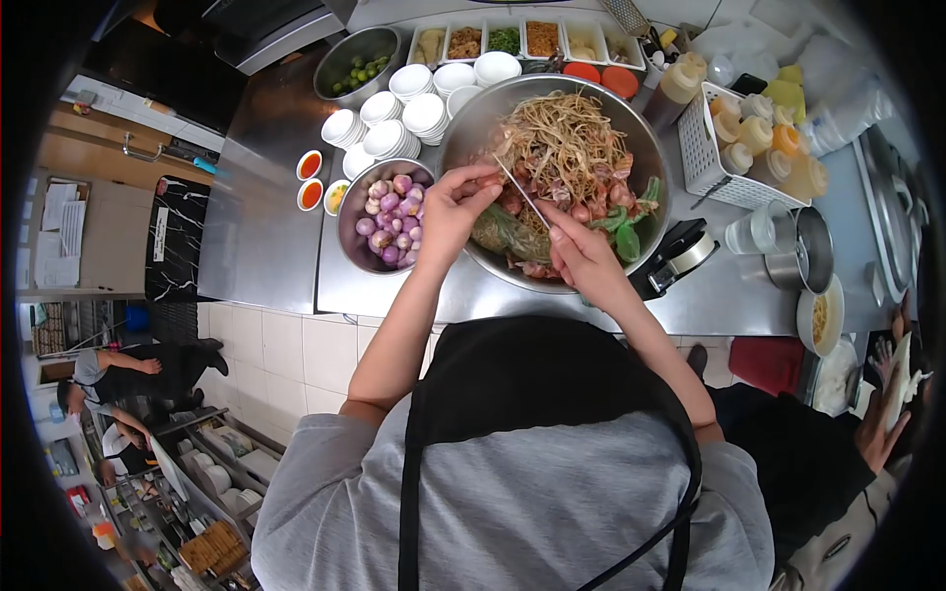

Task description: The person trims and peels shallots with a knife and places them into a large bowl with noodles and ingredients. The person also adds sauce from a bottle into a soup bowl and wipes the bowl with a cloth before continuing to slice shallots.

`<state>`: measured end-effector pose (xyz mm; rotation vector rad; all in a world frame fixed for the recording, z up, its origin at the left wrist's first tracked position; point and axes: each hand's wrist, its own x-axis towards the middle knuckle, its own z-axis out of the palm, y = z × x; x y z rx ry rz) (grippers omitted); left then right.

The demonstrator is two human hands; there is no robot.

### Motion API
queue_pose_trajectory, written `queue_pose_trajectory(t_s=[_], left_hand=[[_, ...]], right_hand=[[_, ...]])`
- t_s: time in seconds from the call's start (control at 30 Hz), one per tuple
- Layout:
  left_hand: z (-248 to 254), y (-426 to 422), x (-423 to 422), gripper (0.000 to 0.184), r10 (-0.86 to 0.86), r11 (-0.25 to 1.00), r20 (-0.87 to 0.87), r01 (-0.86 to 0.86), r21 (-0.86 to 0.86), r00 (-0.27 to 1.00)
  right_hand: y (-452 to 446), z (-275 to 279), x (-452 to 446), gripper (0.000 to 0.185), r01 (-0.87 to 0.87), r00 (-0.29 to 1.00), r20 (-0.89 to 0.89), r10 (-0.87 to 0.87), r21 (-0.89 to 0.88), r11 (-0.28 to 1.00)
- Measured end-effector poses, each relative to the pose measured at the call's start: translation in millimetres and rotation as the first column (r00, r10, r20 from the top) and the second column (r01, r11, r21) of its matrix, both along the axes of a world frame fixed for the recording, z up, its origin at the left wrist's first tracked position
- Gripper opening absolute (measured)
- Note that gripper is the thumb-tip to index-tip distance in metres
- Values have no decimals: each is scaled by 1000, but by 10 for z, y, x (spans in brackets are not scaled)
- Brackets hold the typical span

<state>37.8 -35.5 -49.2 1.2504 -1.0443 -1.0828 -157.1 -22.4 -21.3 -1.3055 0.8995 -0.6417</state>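
Observation:
Over a large steel bowl point(654, 231), my right hand point(583, 254) grips a small knife point(522, 193) whose thin blade points up and left. The fingertips of my left hand point(461, 204) are pinched together near the blade tip, around something too small to make out. Inside the bowl lie a heap of thin pale roots point(567, 133), reddish shallots point(616, 192), a bag of greenish contents point(505, 232) and a green plastic piece point(628, 238). A smaller steel bowl of purple shallots point(392, 219) stands left of my left wrist.
Stacked white dishes point(424, 113), sauce cups point(309, 165) and a bowl of limes point(360, 74) stand behind and left. At right are a tape dispenser point(680, 258), a white bottle basket point(705, 158) and a pot point(813, 251). Another person's hand point(877, 428) shows far right.

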Motion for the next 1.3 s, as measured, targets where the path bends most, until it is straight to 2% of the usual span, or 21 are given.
queue_pose_trajectory(t_s=[0.13,0.27,0.33,0.37,0.4,0.43,0.47,0.5,0.57,0.6,0.67,0.7,0.8,0.87,0.93,1.0,1.07,1.13,1.2,1.23,1.3], left_hand=[[65,21,-56,29,53,998,-132,-59,-39,990],[16,3,38,33,12,999,-106,-17,-40,994],[29,-46,103,33,113,993,68,-111,-27,991],[-36,-105,163,40,159,986,173,-148,-75,972],[-26,-125,166,40,160,986,173,-149,-74,972],[1,-142,164,36,331,937,513,-213,-275,792],[30,-157,151,33,502,860,725,-183,-476,472],[73,-144,116,33,500,861,725,-179,-477,474],[147,-57,37,22,338,934,840,-40,-356,425],[124,-48,-2,22,338,934,841,-39,-355,424],[17,-43,-110,17,190,969,885,64,-238,424],[-42,-38,-147,21,118,988,932,50,-144,341],[-177,-46,-204,23,93,993,950,38,-110,298],[-126,-45,-162,18,82,993,937,54,-106,341],[-34,-42,-88,15,136,987,854,5,-160,503],[32,-33,-17,13,128,990,842,-11,-144,524],[-49,-91,72,12,143,990,781,-92,-109,608],[-169,-146,162,10,167,986,776,-82,-148,609],[-211,-183,202,8,164,986,684,-135,-96,710],[-199,-194,198,8,164,986,684,-136,-95,711],[-154,-207,190,10,238,971,831,-146,-190,503]], right_hand=[[-40,-35,45,36,-33,997,-76,30,-39,999],[-68,-90,-7,37,-4,999,-51,5,24,1000],[-89,-115,-70,37,24,999,-49,-22,45,999],[-98,-105,-101,37,39,999,-39,-37,63,997],[-105,-99,-129,38,54,998,-29,-52,81,995],[-103,-99,-153,38,55,998,-20,-54,65,996],[-102,-89,-171,38,57,998,-19,-56,65,996],[-102,-73,-196,38,68,998,-2,-68,68,995],[-96,-69,-229,38,80,997,15,-82,74,994],[-95,-75,-236,38,84,996,12,-85,83,993],[-92,-79,-225,38,86,996,11,-88,91,992],[-92,-76,-217,37,75,997,-10,-75,73,994],[-78,-86,-185,37,71,997,-23,-70,41,997],[-68,-86,-187,37,80,997,-16,-80,28,996],[-64,-83,-185,38,81,997,-7,-81,29,996],[-64,-89,-173,38,69,998,-3,-69,27,997],[-68,-98,-155,38,54,999,-1,-54,23,998],[-77,-106,-140,37,45,999,21,-47,77,996],[-73,-88,-140,37,49,999,14,-50,75,996],[-71,-79,-138,37,51,999,9,-52,73,996],[-78,-76,-157,37,55,998,-14,-54,67,996]])
